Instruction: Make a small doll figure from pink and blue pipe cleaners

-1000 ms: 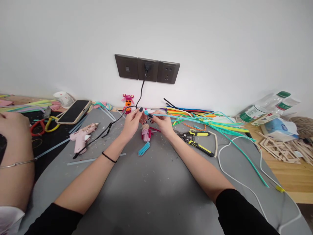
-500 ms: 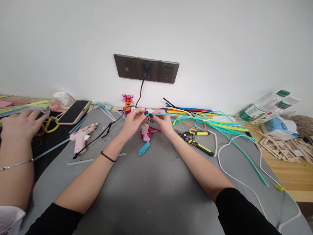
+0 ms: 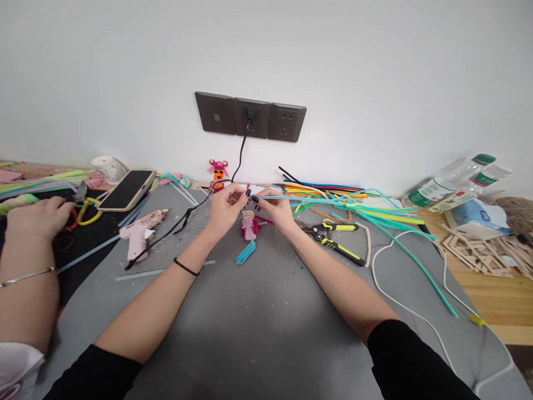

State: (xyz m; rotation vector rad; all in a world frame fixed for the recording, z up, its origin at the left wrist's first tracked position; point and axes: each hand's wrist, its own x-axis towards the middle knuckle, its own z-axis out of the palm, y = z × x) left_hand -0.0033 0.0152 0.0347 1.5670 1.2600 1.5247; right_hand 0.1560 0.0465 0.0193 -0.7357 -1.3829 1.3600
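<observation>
Two hands at work before us, fingertips nearly touching! Our right hand point(image 3: 277, 212) pinches a light-blue pipe cleaner point(image 3: 283, 197), its long tail running off toward the colored stems point(image 3: 375, 210), presumably so the length has room to trail. Our left hand point(image 3: 226, 211) is closed in a pinch at the near end; the fingertips hide most of that end, and such close grips look meant for fine control. Just below sits the pink bundled figure point(image 3: 249, 226), a beige wrap at its top, with a folded blue piece point(image 3: 245, 253) right in front, both seemingly kept within easy reach. Over on the right, yellow-handled pliers point(image 3: 343, 253) lie with handles spread, handy for grabbing. And out left, the pink glue gun point(image 3: 136, 240) rests beyond our forearm, probably parked there to stay out of the way, while a co-worker's hand point(image 3: 39, 218) lies farther left.
</observation>
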